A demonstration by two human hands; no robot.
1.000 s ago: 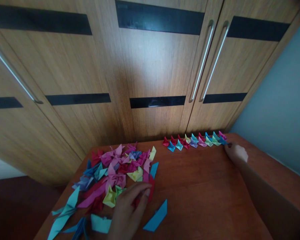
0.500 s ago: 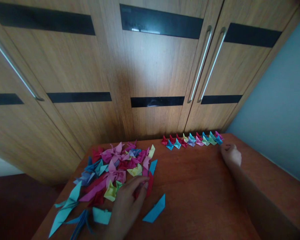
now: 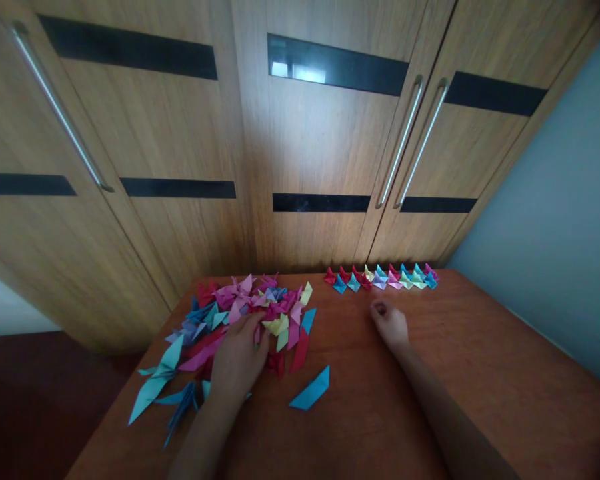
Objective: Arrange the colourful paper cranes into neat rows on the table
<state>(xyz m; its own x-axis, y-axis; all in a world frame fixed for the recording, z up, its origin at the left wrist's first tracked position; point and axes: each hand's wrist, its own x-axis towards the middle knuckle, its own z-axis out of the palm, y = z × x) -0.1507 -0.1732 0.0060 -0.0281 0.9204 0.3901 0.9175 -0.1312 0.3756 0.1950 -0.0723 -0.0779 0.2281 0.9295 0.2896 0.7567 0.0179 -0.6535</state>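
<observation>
My left hand (image 3: 240,357) reaches into a pile of folded paper pieces (image 3: 240,293) at the left of the table, fingers apart and touching the pile; whether it holds a piece is hidden. My right hand (image 3: 391,325) is curled over the middle of the table, below the paper rows; anything between its fingers is too small to tell. Small folded paper boats (image 3: 380,279) in several colours stand in two rows along the back edge. A blue folded strip (image 3: 311,390) lies alone between my hands, and a red strip (image 3: 300,351) lies at the pile's right edge.
A wooden cabinet (image 3: 310,153) with dark bands and metal handles stands right behind the table (image 3: 370,427). A pale wall (image 3: 545,233) is on the right. Teal (image 3: 155,383) and blue (image 3: 181,403) folded paper cranes lie near the table's left edge.
My right hand has moved left from beside the rows' right end to the table's middle. My left hand has shifted up and left, further into the pile. The view has shifted slightly.
</observation>
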